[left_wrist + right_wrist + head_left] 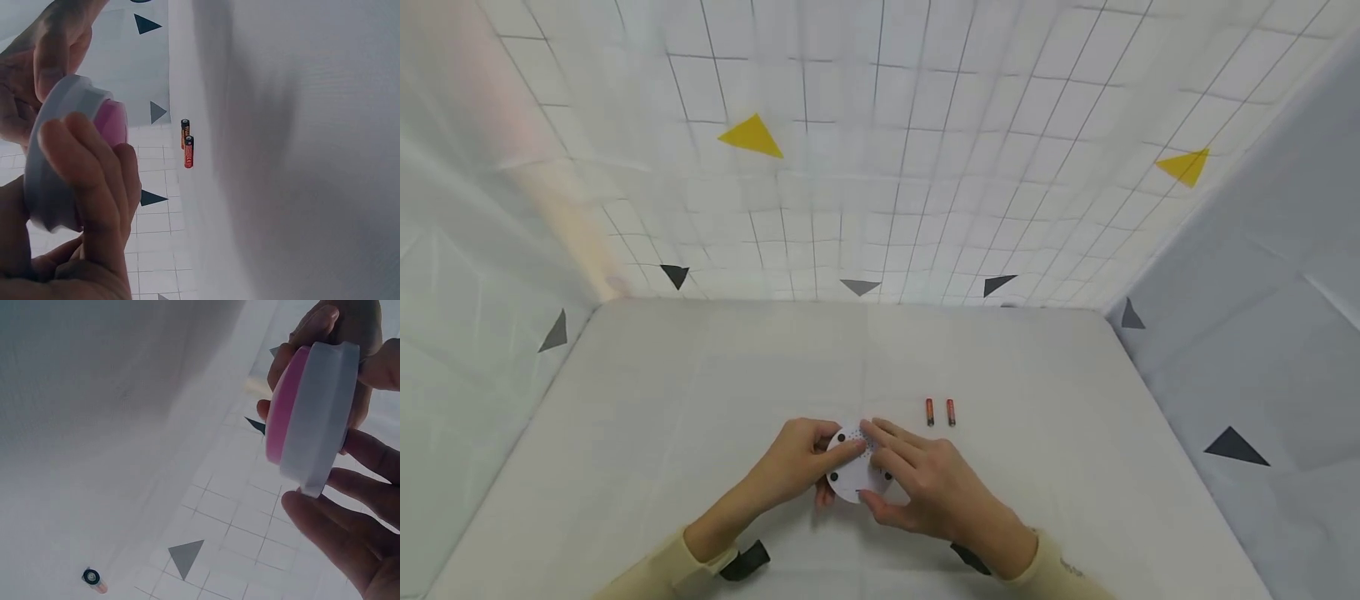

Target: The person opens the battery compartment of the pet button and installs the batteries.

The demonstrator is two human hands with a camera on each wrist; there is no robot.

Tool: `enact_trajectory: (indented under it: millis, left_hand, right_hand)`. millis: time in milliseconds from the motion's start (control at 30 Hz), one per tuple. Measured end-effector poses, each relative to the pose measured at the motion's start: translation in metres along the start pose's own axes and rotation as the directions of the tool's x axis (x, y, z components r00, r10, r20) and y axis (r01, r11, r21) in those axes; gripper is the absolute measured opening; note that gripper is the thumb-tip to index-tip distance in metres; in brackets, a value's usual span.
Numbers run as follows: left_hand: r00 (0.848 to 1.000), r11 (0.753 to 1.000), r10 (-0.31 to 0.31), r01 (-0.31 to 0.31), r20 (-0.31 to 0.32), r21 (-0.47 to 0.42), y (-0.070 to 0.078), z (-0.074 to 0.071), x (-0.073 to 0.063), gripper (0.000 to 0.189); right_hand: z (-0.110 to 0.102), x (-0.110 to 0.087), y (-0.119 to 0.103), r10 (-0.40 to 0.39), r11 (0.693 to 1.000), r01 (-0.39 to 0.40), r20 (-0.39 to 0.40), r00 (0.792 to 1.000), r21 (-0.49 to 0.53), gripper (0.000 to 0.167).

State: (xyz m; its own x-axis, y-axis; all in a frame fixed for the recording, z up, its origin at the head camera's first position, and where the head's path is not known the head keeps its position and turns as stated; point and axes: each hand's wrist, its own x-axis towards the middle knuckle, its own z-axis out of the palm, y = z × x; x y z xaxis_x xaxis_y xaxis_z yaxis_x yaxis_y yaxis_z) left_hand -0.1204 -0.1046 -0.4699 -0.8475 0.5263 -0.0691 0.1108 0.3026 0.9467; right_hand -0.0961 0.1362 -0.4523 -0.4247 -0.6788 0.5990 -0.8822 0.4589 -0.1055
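Observation:
A round white device with a pink dome (286, 412) is held up over the table between both hands, its flat back turned up in the head view. That white back (850, 479) has black round feet and a patch of small holes. My left hand (801, 458) grips it from the left, thumb across the back and fingers curled under the pink side. My right hand (925, 471) holds the right side, with the thumb at the near edge and fingertips on the back and far edge. Its palm side is partly hidden in the head view.
Two red-and-black batteries, one on the left (929, 412) and one on the right (951, 412), lie side by side on the white table (737, 358) beyond my right hand. White cloth walls with grid lines and triangle markers enclose the table at the back and sides.

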Motion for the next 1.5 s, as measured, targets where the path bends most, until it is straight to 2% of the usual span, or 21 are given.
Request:
enact_trajectory:
  millis: [133,267,433,800,1033,1333,1500]
  left_hand:
    - [1.000,0.999,-0.028,0.029,0.011,-0.030,-0.004,0.002,-0.005,0.042]
    - [0.999,0.997,-0.044,0.046,0.027,-0.057,-0.009,0.004,-0.008,0.044]
    - [0.998,0.996,-0.053,0.055,0.039,-0.070,-0.010,0.007,-0.008,0.037]
    - [0.996,0.995,-0.048,0.054,0.072,-0.089,-0.010,0.007,-0.006,0.033]
    - [0.994,0.989,-0.019,0.033,0.104,-0.142,-0.010,0.006,-0.003,0.028]
    - [0.996,0.989,-0.019,0.032,0.091,-0.145,-0.009,0.005,0.000,0.030]
    - [0.997,0.989,-0.023,0.033,0.072,-0.145,-0.009,0.005,0.000,0.032]
  right_hand:
    - [0.003,-0.002,-0.006,-0.004,1.000,0.004,-0.003,1.000,-0.017,0.035]
    - [0.003,-0.004,-0.010,0.009,1.000,-0.009,0.016,1.000,0.000,0.042]
    - [0.002,-0.005,-0.011,0.035,0.999,-0.036,0.040,0.999,0.020,0.048]
    - [-0.001,-0.003,-0.017,0.073,0.996,-0.076,0.068,0.995,0.040,0.030]
    - [-0.001,-0.003,-0.018,0.063,0.998,-0.063,0.051,0.997,0.004,0.028]
    - [0.000,-0.002,-0.015,0.026,0.999,-0.025,0.014,1.000,-0.027,0.029]
    - [-0.001,0.000,-0.013,0.016,1.000,-0.016,0.014,1.000,-0.009,0.024]
